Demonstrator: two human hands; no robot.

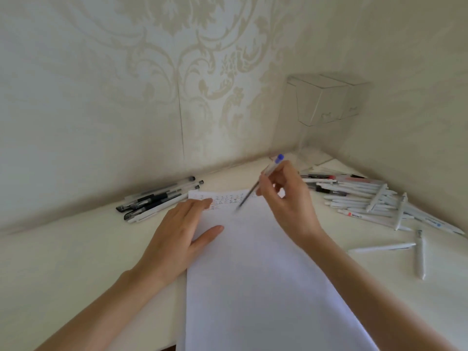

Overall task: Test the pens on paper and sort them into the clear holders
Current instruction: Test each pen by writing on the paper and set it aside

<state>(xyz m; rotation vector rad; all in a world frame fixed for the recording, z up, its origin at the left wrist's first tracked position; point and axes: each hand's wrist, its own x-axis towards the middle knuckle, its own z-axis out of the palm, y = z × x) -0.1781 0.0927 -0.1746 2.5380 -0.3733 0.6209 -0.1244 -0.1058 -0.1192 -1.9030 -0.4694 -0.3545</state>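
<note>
A white sheet of paper (255, 269) lies on the table in front of me, with rows of small test marks along its far edge. My left hand (181, 229) rests flat on the paper's left side, fingers spread. My right hand (288, 198) grips a clear pen with a blue end (272, 167), tip slanted down just above the marks. Two clear holders (326, 102) stand in the far right corner. A pile of white pens (369, 201) lies to the right. A group of black-capped pens (157, 198) lies to the left.
Two loose white pens (402, 249) lie near the right edge of the table. Patterned wallpaper walls (177, 72) meet at the corner behind the holders. The cream table surface (63, 262) stretches to the left of the paper.
</note>
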